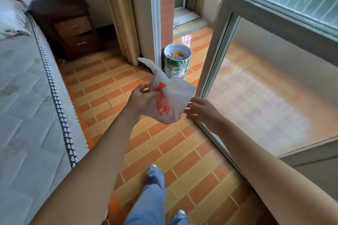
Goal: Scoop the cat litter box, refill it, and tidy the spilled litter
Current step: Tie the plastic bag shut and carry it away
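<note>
Our left hand [144,98] pinches the twisted, knotted neck of a white plastic bag printed in orange [172,100], fingers curled round the neck and the full belly hanging to the right of the palm. Our right hand [203,109] is spread, fingers straight and gripping nothing, its fingertips at the bag's right flank. We cannot tell whether they touch the bag or stop just short of it. The bag's long axis slants from the loose tail at upper left down to the bulging bottom at lower right, so the tail points away from us.

We judge this bag to hold the scooped waste, and the step in hand to be its disposal. The relation that matters is this: a round green-and-white bucket [176,64], already part full of rubbish, stands on the orange tiled floor [182,151] straight ahead of the bag and well apart from it, by the white door frame. It lies between the lines of our two arms. The left hand carries the load, so the reach forward falls to that arm.

Outward, a grey-framed sliding door [265,87] stands just beside our right hand, a quilted bed [27,97] runs along our left, and a dark wooden nightstand [71,27] sits beyond it. The cat litter box is not in view.
</note>
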A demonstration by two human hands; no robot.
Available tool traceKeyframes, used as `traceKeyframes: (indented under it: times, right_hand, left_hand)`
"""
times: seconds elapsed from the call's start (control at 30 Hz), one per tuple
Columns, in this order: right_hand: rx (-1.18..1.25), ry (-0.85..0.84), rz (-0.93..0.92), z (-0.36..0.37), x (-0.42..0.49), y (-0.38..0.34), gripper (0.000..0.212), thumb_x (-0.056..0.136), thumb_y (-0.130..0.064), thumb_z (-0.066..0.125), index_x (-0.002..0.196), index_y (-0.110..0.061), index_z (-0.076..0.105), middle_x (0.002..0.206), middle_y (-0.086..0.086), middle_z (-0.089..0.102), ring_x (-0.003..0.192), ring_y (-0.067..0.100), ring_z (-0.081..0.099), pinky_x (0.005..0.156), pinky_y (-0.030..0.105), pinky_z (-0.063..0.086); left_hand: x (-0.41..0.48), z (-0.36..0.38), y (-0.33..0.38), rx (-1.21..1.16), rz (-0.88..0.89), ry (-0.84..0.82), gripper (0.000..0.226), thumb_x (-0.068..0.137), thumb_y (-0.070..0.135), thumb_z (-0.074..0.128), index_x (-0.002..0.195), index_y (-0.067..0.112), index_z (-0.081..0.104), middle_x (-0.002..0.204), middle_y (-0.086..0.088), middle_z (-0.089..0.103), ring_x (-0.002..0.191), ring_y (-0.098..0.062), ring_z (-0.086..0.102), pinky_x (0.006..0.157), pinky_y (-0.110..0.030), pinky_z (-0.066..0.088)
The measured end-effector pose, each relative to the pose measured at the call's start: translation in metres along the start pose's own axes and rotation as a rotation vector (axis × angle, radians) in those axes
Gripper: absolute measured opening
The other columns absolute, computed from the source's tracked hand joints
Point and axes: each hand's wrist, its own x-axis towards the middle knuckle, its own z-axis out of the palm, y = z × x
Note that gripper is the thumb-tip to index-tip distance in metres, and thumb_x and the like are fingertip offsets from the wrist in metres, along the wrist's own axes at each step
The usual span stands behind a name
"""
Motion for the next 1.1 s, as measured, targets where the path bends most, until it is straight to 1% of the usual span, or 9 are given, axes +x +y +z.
traceKeyframes:
  times: [0.13, 0.23, 0.3, 0.43, 0.6, 0.77, 0.87, 1.0, 1.1]
  right_hand:
    - [0.019, 0.046, 0.010, -0.010, 0.056, -0.022, 0.030, 0.095, -0.006, 0.043, 0.123, -0.006, 0.054, 0.108, 0.009, 0.062, 0.096, 0.024, 0.061, 0.072, 0.026, 0.049]
    - [0.058, 0.080, 0.018, -0.015, 0.108, -0.039, 0.032, 0.095, -0.003, 0.041, 0.125, -0.002, 0.051, 0.109, 0.013, 0.060, 0.092, 0.024, 0.060, 0.072, 0.027, 0.050]
    - [0.091, 0.103, 0.031, -0.016, 0.145, -0.053, 0.034, 0.093, -0.001, 0.041, 0.126, -0.001, 0.050, 0.108, 0.012, 0.060, 0.087, 0.021, 0.061, 0.070, 0.025, 0.051]
    - [0.115, 0.148, 0.056, -0.015, 0.208, -0.079, 0.033, 0.092, 0.000, 0.041, 0.124, -0.002, 0.052, 0.104, 0.011, 0.061, 0.089, 0.023, 0.060, 0.074, 0.028, 0.050]
    - [0.150, 0.168, 0.053, -0.020, 0.269, -0.103, 0.033, 0.093, 0.001, 0.038, 0.123, -0.004, 0.051, 0.106, 0.012, 0.061, 0.091, 0.024, 0.061, 0.069, 0.023, 0.052]
    - [0.167, 0.185, 0.064, -0.033, 0.322, -0.118, 0.032, 0.094, 0.000, 0.038, 0.122, -0.004, 0.052, 0.106, 0.012, 0.061, 0.088, 0.023, 0.062, 0.064, 0.020, 0.053]
    - [0.130, 0.179, 0.065, -0.044, 0.354, -0.125, 0.031, 0.094, -0.002, 0.039, 0.120, -0.006, 0.054, 0.108, 0.011, 0.063, 0.095, 0.024, 0.063, 0.070, 0.024, 0.052]
    - [0.133, 0.157, 0.061, -0.063, 0.399, -0.136, 0.027, 0.092, -0.001, 0.040, 0.110, -0.011, 0.058, 0.101, 0.009, 0.064, 0.088, 0.021, 0.064, 0.074, 0.028, 0.051]
    - [0.127, 0.143, 0.072, -0.082, 0.434, -0.147, 0.025, 0.091, -0.002, 0.041, 0.106, -0.011, 0.059, 0.097, 0.007, 0.065, 0.089, 0.021, 0.063, 0.078, 0.030, 0.050]
  left_hand:
    - [0.059, -0.003, 0.016, -0.012, -0.006, 0.006, 0.017, 0.082, 0.005, 0.066, 0.089, 0.016, 0.055, 0.084, -0.004, 0.064, 0.072, -0.016, 0.061, 0.063, -0.026, 0.049]
    - [0.114, -0.007, 0.030, -0.012, -0.019, -0.010, 0.018, 0.084, 0.005, 0.065, 0.096, 0.014, 0.055, 0.085, -0.004, 0.064, 0.074, -0.016, 0.061, 0.064, -0.026, 0.049]
    - [0.153, -0.011, 0.042, 0.000, -0.035, -0.022, 0.016, 0.084, 0.006, 0.065, 0.090, 0.018, 0.055, 0.086, -0.005, 0.064, 0.076, -0.018, 0.061, 0.064, -0.027, 0.049]
    - [0.224, -0.015, 0.068, 0.047, -0.051, -0.066, 0.019, 0.083, 0.006, 0.066, 0.086, 0.020, 0.054, 0.087, -0.004, 0.064, 0.077, -0.017, 0.061, 0.065, -0.026, 0.050]
    - [0.296, -0.013, 0.093, 0.053, -0.041, -0.098, 0.022, 0.084, -0.001, 0.062, 0.082, 0.018, 0.052, 0.082, -0.001, 0.059, 0.071, -0.011, 0.058, 0.057, -0.015, 0.049]
    - [0.357, -0.009, 0.105, 0.070, -0.057, -0.113, 0.021, 0.084, -0.002, 0.062, 0.082, 0.016, 0.052, 0.082, 0.000, 0.058, 0.074, -0.012, 0.056, 0.069, -0.022, 0.046]
    - [0.392, -0.005, 0.109, 0.063, -0.070, -0.128, 0.020, 0.083, -0.002, 0.064, 0.083, 0.015, 0.053, 0.083, -0.001, 0.059, 0.077, -0.014, 0.058, 0.074, -0.027, 0.047]
    - [0.440, 0.007, 0.117, 0.106, -0.048, -0.107, 0.021, 0.082, -0.002, 0.064, 0.083, 0.015, 0.052, 0.083, -0.001, 0.058, 0.074, -0.011, 0.057, 0.070, -0.023, 0.047]
    - [0.478, 0.022, 0.125, 0.129, -0.049, -0.101, 0.021, 0.083, -0.002, 0.064, 0.085, 0.016, 0.052, 0.083, 0.001, 0.058, 0.074, -0.010, 0.057, 0.068, -0.021, 0.046]
